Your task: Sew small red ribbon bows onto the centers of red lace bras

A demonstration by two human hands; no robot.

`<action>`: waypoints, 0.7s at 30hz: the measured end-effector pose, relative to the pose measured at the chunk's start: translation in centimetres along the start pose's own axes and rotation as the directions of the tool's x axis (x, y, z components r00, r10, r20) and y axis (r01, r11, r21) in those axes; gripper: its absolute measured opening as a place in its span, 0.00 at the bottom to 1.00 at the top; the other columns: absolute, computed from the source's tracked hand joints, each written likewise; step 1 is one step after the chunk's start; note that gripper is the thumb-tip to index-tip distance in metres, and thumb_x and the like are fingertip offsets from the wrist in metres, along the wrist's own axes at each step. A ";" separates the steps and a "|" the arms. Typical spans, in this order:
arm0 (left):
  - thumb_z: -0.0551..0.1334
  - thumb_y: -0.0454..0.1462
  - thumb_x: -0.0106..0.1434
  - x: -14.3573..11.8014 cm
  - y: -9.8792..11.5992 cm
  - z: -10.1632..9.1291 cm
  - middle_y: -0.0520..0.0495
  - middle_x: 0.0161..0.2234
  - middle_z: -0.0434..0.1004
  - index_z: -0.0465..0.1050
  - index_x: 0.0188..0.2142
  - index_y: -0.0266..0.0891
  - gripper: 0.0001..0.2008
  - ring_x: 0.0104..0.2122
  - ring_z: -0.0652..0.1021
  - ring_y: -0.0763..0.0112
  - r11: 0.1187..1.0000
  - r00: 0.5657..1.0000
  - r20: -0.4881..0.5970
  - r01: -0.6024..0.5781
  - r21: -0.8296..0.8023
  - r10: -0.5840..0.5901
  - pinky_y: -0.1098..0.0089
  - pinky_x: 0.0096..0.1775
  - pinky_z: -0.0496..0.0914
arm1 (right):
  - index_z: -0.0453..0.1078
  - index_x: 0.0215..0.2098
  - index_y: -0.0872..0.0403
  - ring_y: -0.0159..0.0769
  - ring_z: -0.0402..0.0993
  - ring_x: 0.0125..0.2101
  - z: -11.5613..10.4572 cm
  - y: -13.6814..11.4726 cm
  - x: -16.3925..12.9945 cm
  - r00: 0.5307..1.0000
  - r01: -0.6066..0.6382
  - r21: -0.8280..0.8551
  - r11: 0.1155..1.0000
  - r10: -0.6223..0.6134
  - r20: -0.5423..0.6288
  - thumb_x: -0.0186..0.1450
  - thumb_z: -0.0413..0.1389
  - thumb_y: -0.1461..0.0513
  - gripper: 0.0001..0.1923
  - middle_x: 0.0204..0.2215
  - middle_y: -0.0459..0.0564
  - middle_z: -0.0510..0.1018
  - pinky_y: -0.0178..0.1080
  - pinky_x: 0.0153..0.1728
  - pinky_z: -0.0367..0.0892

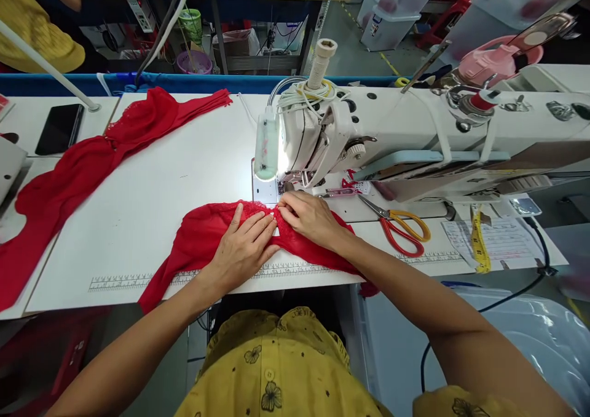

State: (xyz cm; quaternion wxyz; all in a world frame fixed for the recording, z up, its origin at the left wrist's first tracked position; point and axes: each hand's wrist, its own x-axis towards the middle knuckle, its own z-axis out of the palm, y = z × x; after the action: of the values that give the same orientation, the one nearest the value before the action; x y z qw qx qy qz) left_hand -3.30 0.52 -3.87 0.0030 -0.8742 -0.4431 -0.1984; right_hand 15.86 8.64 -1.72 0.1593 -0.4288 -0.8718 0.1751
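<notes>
A red bra with lace edging (201,226) lies on the white table just in front of the sewing machine (304,134). Flat on its left part rests my left hand (249,242), fingers stretched out towards the machine's needle area. My right hand (306,216) has its fingers bent and pressed together on the lace near the middle, close below the presser foot. The fingertips of that hand pinch the fabric. Part of the bra is hidden under both hands and the right forearm.
More joined red bra pieces (87,165) stretch across the table's left side, near a black phone (59,130). Scissors with orange and red handles (401,226) lie right of my hand. Farther right are a yellow measuring tape (480,245) and a written sheet (507,238).
</notes>
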 end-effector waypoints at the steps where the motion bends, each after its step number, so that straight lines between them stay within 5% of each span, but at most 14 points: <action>1: 0.56 0.42 0.72 0.0 0.0 0.0 0.39 0.56 0.76 0.70 0.58 0.34 0.20 0.58 0.74 0.53 1.000 1.000 -0.001 -0.001 0.000 0.001 0.38 0.67 0.49 | 0.69 0.35 0.52 0.35 0.71 0.33 -0.1 0.1 0.0 1.000 -0.001 -0.003 1.000 0.001 0.002 0.71 0.48 0.66 0.09 0.33 0.47 0.77 0.37 0.35 0.59; 7: 0.56 0.41 0.72 0.0 0.0 0.0 0.38 0.57 0.75 0.69 0.59 0.34 0.21 0.58 0.74 0.52 1.000 1.000 -0.005 -0.001 -0.018 0.001 0.35 0.67 0.45 | 0.68 0.40 0.52 0.39 0.72 0.36 -0.4 -0.1 -0.3 0.999 -0.027 -0.048 0.999 0.028 0.027 0.71 0.53 0.58 0.06 0.37 0.51 0.78 0.39 0.36 0.62; 15: 0.57 0.42 0.71 0.1 0.1 -0.7 0.39 0.56 0.76 0.70 0.58 0.35 0.20 0.57 0.74 0.52 0.997 1.000 0.009 0.023 -0.068 -0.022 0.34 0.66 0.47 | 0.70 0.45 0.51 0.41 0.73 0.40 -0.7 0.1 -0.7 1.000 0.007 -0.038 0.999 -0.008 -0.027 0.73 0.48 0.62 0.09 0.41 0.52 0.78 0.41 0.40 0.66; 21: 0.52 0.35 0.72 0.9 -0.4 -0.6 0.39 0.51 0.77 0.71 0.50 0.38 0.12 0.53 0.76 0.61 0.941 0.972 -0.090 0.183 -0.284 -0.216 0.53 0.58 0.70 | 0.70 0.45 0.52 0.42 0.72 0.46 0.0 -0.4 -2.2 0.972 0.214 0.091 0.973 -0.204 -0.114 0.73 0.49 0.60 0.09 0.43 0.54 0.78 0.46 0.49 0.69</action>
State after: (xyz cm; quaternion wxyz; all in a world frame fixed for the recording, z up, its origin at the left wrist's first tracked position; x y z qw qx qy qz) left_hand -3.35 1.40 -3.11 -0.1116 -0.8033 -0.4967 -0.3092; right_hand 16.85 6.61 -1.81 0.2439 -0.3344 -0.8925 0.1791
